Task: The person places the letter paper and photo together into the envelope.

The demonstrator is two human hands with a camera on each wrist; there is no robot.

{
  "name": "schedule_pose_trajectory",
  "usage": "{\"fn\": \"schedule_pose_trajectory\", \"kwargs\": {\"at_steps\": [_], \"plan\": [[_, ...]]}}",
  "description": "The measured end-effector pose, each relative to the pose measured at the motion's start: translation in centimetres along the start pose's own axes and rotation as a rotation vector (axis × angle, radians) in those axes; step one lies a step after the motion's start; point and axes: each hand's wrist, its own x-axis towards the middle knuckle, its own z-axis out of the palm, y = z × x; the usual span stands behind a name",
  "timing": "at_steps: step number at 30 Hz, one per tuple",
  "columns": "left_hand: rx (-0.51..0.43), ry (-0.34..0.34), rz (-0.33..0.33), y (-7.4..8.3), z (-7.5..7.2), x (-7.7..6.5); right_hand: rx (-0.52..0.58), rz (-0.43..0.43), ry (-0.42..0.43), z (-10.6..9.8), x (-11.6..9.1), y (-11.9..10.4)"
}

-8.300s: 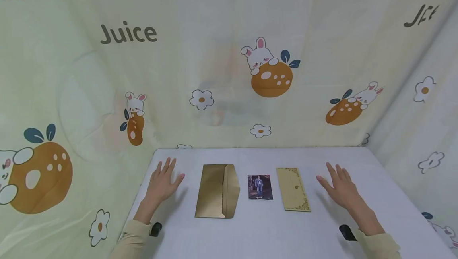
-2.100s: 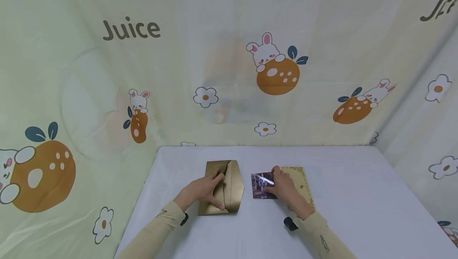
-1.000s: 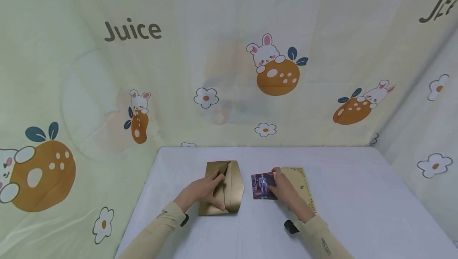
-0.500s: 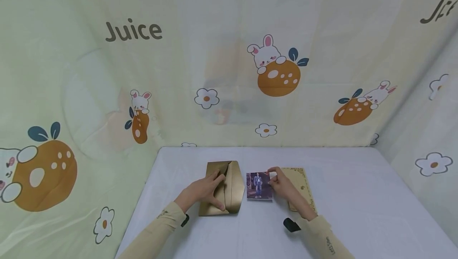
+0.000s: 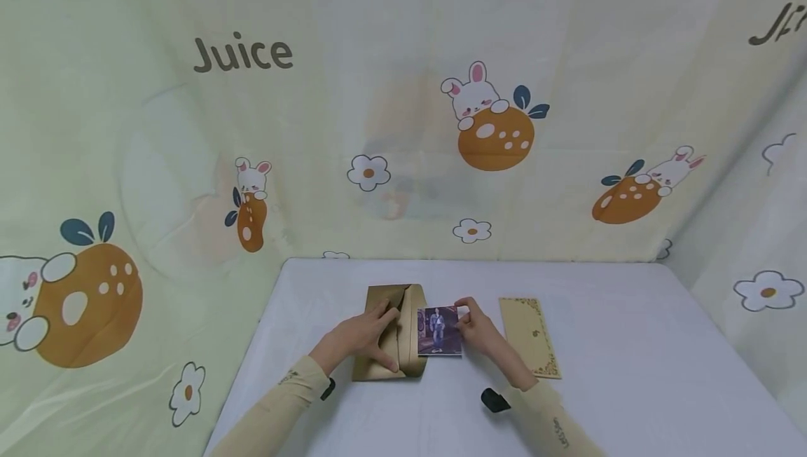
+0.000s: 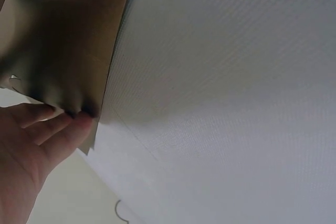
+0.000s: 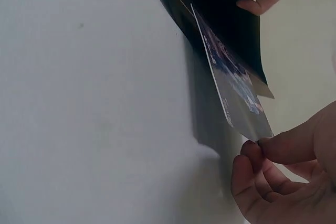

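The left hand [image 5: 361,334] grips the upper layer of a gold envelope [image 5: 416,338], thumb and fingers spread across its pocket side; a dark gap shows at the pocket's mouth. In the left wrist view, several fingertips [image 6: 79,124] meet the envelope's edge. The right hand [image 5: 482,334] pinches the right edge of a small photo [image 5: 439,331] of a standing person. The photo's left side lies over the envelope's flap in the head view. In the right wrist view the photo [image 7: 231,77] is tilted above the table, its far end beside the dark envelope [image 7: 226,19].
A cream card [image 5: 529,338] with ornate gold corners lies on the white table [image 5: 630,345], right of the right hand. A patterned curtain [image 5: 403,106] hangs behind the table and along its sides. Each wrist carries a small black device.
From resting apart, both hands came in: the left onto the envelope, the right onto the photo. Over the last second the photo slid left to the envelope flap, uncovering the cream card.
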Motion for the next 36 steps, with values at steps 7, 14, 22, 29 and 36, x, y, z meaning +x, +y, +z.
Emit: {"fn": "schedule_pose_trajectory", "kwargs": {"at_steps": [7,14,22,29,36], "plan": [[0.005,-0.002,-0.006,-0.3,-0.2,0.1,0.011,-0.022,0.009,1.6,0.6,-1.2],[-0.011,-0.007,-0.011,-0.5,-0.1,0.4,-0.024,-0.086,0.021,3.0,1.0,-2.0],[-0.01,0.008,-0.006,-0.4,-0.4,0.3,-0.024,-0.115,0.006,4.3,1.5,-3.2],[-0.011,0.004,0.0,-0.3,-0.6,0.3,-0.03,-0.094,-0.027,5.1,1.7,-4.2],[-0.009,-0.007,0.008,-0.2,-0.7,0.1,-0.076,-0.115,-0.064,6.5,2.0,-5.0]]}}
